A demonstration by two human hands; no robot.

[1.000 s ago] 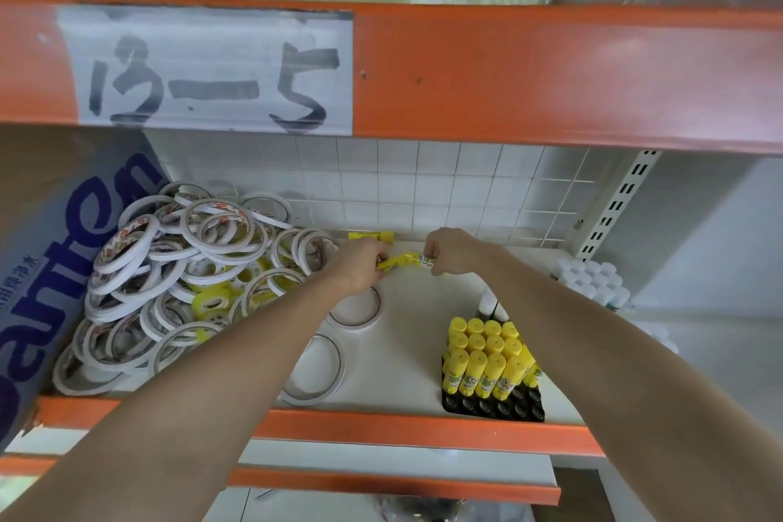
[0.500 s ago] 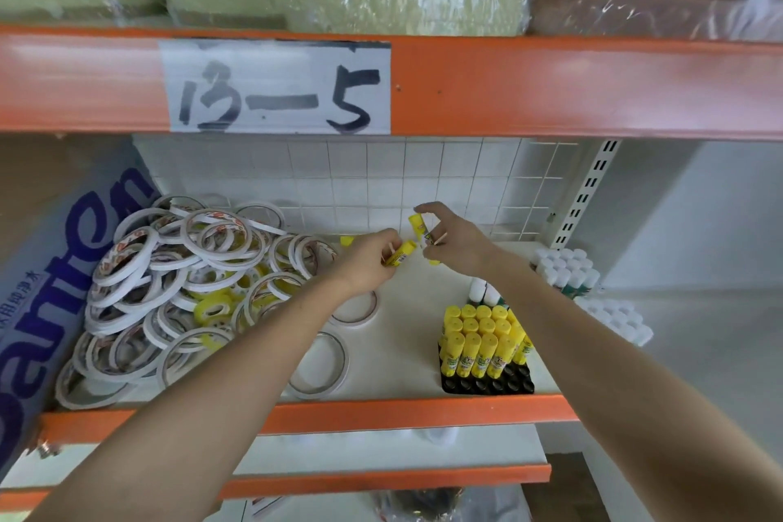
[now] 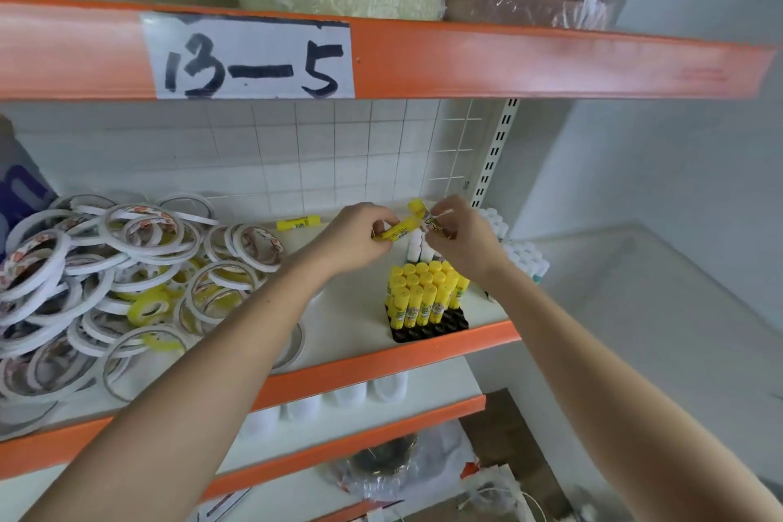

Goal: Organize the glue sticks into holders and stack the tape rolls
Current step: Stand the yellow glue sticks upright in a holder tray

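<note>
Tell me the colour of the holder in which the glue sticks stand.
The holder is black, seen best in the head view, below the yellow glue sticks.

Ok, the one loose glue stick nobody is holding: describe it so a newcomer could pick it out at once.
Find the orange shelf beam with the handwritten 13-5 label, then look below it to the white shelf. The loose glue stick lies at the back by the grid wall, between the tape rolls and the left hand. It alone lies flat and untouched.

Glossy yellow plastic glue sticks (image 3: 428,292), black plastic holder (image 3: 440,325), painted orange metal shelf beam (image 3: 508,59)
</note>
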